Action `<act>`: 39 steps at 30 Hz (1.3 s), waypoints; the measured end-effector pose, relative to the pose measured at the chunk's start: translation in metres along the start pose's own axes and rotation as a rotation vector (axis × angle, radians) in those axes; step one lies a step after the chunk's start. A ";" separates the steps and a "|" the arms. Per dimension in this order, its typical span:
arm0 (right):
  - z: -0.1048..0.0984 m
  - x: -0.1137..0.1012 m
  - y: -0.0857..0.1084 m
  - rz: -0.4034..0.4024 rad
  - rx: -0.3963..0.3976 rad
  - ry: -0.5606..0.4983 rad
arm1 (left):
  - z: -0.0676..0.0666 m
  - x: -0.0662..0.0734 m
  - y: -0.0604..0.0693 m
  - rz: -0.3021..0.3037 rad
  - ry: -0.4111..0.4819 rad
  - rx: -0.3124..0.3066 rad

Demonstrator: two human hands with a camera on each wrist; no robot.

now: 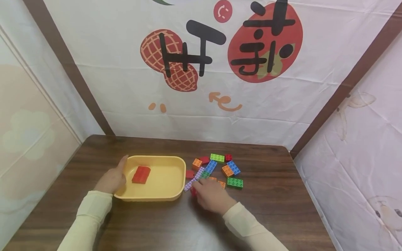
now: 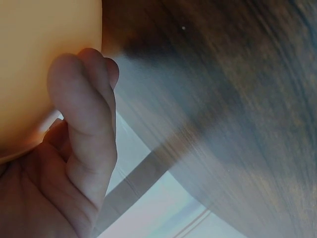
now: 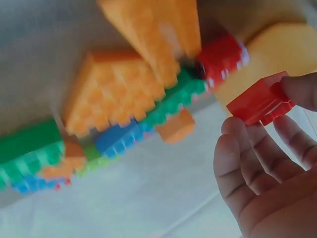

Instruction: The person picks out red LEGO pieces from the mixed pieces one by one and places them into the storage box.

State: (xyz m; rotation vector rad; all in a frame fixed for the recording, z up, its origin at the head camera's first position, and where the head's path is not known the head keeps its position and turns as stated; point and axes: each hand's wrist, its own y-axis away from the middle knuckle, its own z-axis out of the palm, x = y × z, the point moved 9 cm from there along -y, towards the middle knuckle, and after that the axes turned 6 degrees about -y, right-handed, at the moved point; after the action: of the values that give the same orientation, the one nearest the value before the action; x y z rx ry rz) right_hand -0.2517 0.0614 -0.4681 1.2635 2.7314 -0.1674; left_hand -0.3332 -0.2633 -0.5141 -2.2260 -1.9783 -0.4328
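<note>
Between the right hand's [image 1: 215,196] thumb and fingers, near the yellow tray [image 1: 168,179], the pinched red brick [image 3: 255,103] should prove light, stiff and slightly slick, best held by its flat sides, while the left hand [image 1: 112,179] grips the tray's edge.

I pinch a small red brick [image 3: 251,102] in my right grip [image 1: 214,196], just off the four-o'clock side of a shallow yellow tray [image 1: 166,182]. Rounded at the corners, the tray lies flat, red pieces [image 1: 141,174] inside towards nine o'clock; my left grip [image 1: 111,179] holds its nine-o'clock edge.
</note>
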 end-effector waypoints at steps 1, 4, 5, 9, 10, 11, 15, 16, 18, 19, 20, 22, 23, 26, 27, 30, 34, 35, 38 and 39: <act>-0.007 0.001 -0.003 0.005 0.010 -0.002 | -0.001 0.000 -0.001 0.001 0.001 0.002; -0.023 0.002 -0.015 0.013 0.028 -0.011 | -0.001 0.000 -0.002 0.001 0.006 0.002; -0.027 0.001 -0.020 0.014 0.029 -0.026 | -0.001 -0.001 -0.002 0.001 0.009 -0.001; -0.039 -0.012 -0.045 -0.012 0.022 -0.064 | 0.001 0.000 -0.003 -0.001 0.007 -0.003; -0.042 -0.018 -0.053 -0.025 0.020 -0.066 | 0.001 0.000 -0.003 0.000 0.002 -0.002; -0.043 -0.024 -0.061 -0.039 0.017 -0.065 | 0.001 -0.001 -0.003 -0.002 0.001 -0.005; -0.044 -0.053 -0.094 -0.105 0.010 -0.037 | -0.001 -0.001 -0.005 -0.011 0.005 -0.009; -0.043 -0.061 -0.102 -0.122 0.005 -0.030 | -0.002 -0.001 -0.005 -0.013 0.006 -0.005; -0.040 -0.077 -0.117 -0.157 0.010 -0.017 | -0.003 -0.003 -0.005 -0.016 0.010 0.002; -0.037 -0.085 -0.124 -0.174 0.011 -0.016 | -0.004 -0.003 -0.005 -0.016 0.008 0.011; -0.034 -0.093 -0.130 -0.191 0.014 -0.015 | -0.004 -0.004 -0.004 -0.016 0.009 0.016; -0.025 -0.106 -0.141 -0.221 0.012 -0.012 | -0.003 -0.003 -0.003 -0.007 0.008 0.025; -0.020 -0.112 -0.145 -0.236 0.011 -0.010 | -0.002 -0.003 -0.003 0.003 0.004 0.032; -0.004 -0.124 -0.153 -0.250 -0.020 -0.009 | 0.002 0.002 -0.001 0.033 0.002 0.062; 0.002 -0.127 -0.154 -0.247 -0.037 -0.008 | 0.003 0.004 -0.001 0.042 0.003 0.072; 0.010 -0.134 -0.154 -0.233 -0.085 0.002 | 0.002 0.009 0.000 0.050 0.000 0.099; 0.016 -0.142 -0.156 -0.231 -0.128 0.016 | -0.002 0.008 0.000 0.032 0.005 0.094; 0.017 -0.144 -0.157 -0.235 -0.132 0.018 | -0.003 0.007 0.000 0.029 0.006 0.094; 0.021 -0.146 -0.164 -0.243 -0.137 0.025 | -0.007 0.005 0.002 0.021 0.010 0.091; 0.023 -0.147 -0.166 -0.247 -0.138 0.026 | -0.008 0.004 0.003 0.019 0.010 0.092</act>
State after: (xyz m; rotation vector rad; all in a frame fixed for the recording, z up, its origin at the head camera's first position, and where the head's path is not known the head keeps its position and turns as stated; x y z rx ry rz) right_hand -0.2821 -0.1592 -0.4592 0.8976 2.8571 0.0152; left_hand -0.3307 -0.2621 -0.5047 -2.1814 -1.9291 -0.3426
